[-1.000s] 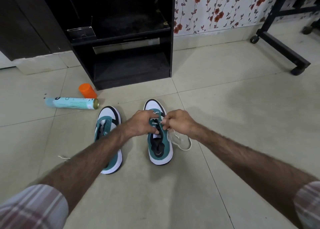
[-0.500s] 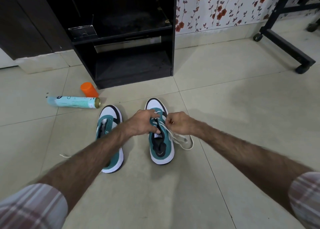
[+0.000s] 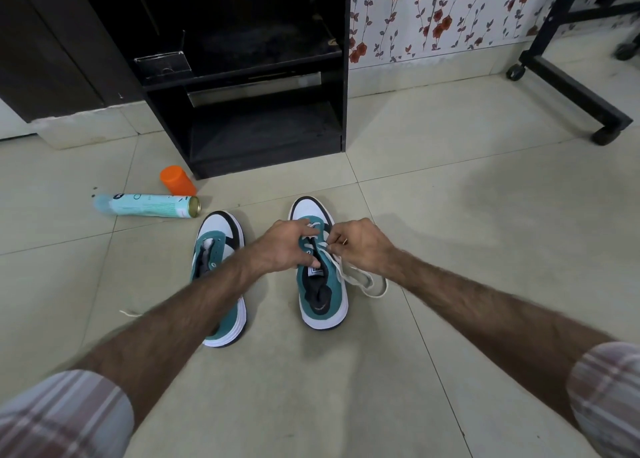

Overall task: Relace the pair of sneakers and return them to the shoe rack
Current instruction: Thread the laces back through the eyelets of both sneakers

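Note:
Two teal-and-white sneakers stand toes-away on the tiled floor. Over the right sneaker [image 3: 320,294] both hands work at the eyelets. My left hand [image 3: 284,246] grips the shoe's left eyelet flap, its thumb near the tongue. My right hand [image 3: 360,246] pinches the white lace [image 3: 367,281], whose loose loop trails on the floor to the shoe's right. The left sneaker [image 3: 218,249] stands beside it, partly hidden under my left forearm, its lace end [image 3: 130,313] lying on the floor. The black shoe rack [image 3: 263,111] stands just beyond, its lower shelf open.
A pale blue spray can [image 3: 149,206] lies on its side left of the shoes, with an orange cap [image 3: 177,180] behind it. A black wheeled frame [image 3: 571,90] stands at the right. Flowered wallpaper covers the back wall.
My right hand has drawn the lace slightly up and to the right over the right sneaker. The view has tilted down a little. The left hand stays on the shoe.

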